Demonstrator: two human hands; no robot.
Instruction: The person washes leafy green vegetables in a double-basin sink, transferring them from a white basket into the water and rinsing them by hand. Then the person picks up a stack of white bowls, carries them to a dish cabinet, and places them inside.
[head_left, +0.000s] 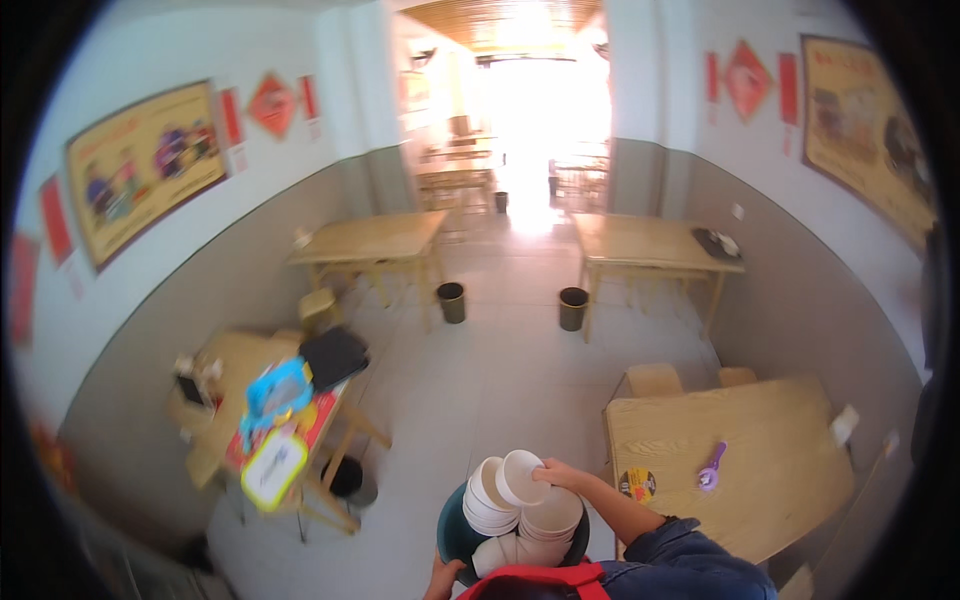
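Observation:
A dark teal basin filled with stacks of white bowls is held at waist height before me. At the basin's lower left rim is my left hand, its fingers partly hidden and its thumb by the rim. My right hand grips the edge of a white bowl at the top of the stacks, with the thumb at its rim. More bowls lie tilted on their sides lower in the basin. Red cloth covers part of the basin's near side.
A wooden table at right bears a purple object. The left table holds a blue toy-like case, a yellow-edged board and a black item. Dark bins stand on the floor by two farther tables.

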